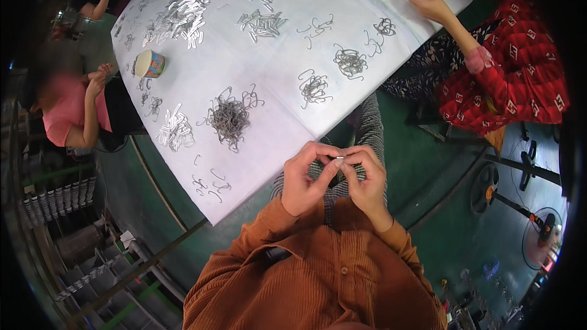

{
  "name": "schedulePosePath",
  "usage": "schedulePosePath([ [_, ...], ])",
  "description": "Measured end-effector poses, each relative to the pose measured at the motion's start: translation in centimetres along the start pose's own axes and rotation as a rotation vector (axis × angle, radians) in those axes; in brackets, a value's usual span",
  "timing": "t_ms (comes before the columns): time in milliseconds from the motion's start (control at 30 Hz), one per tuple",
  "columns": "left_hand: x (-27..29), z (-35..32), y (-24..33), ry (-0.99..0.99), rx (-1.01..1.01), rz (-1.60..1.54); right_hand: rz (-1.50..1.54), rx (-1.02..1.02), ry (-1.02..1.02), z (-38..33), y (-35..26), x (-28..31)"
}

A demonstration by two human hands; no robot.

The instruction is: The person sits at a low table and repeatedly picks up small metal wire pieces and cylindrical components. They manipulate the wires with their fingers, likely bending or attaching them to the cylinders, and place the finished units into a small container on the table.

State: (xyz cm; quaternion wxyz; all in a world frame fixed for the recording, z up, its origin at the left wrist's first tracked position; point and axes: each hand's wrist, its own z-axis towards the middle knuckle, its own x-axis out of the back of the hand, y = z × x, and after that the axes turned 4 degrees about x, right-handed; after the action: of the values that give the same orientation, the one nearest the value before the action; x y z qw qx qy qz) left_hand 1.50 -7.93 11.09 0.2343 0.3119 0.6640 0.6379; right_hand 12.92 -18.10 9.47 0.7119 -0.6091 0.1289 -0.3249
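Note:
My left hand [304,177] and my right hand [368,182] meet in front of my lap, just off the table's near corner. Thumbs and fingers of both pinch a small shiny metal piece [340,157], mostly hidden by the fingertips. On the white-covered table [275,146] nearest me lies a heap of dark bent wire hooks [229,119]. To its left is a smaller pile of silver narrow metal pieces [176,131]. A few loose hooks [217,188] are scattered near the left front edge, and another hook cluster [314,87] lies ahead of my hands.
A paper cup [150,64] stands at the table's left side. Farther back spread many silver pieces [189,15]. A person in a red patterned top [507,67] works at the right, another in pink [67,116] at the left. A fan [541,238] is at the far right.

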Motion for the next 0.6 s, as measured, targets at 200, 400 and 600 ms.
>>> schedulePosePath([
  [200, -0.5, 0.8, -1.3, -0.005, -0.199, -0.019, -0.035, 0.067, 0.006, 2.0, 1.8, 2.5],
  [400, 0.6, 3.7, -5.6, -0.250, -0.217, 0.057, -0.204, 0.066, -0.069, 10.6, 5.0, 1.8],
  [600, 1.9, 6.3, -8.9, -0.411, -0.314, 0.126, -0.523, 0.199, -0.258, 20.8, 8.4, -1.8],
])
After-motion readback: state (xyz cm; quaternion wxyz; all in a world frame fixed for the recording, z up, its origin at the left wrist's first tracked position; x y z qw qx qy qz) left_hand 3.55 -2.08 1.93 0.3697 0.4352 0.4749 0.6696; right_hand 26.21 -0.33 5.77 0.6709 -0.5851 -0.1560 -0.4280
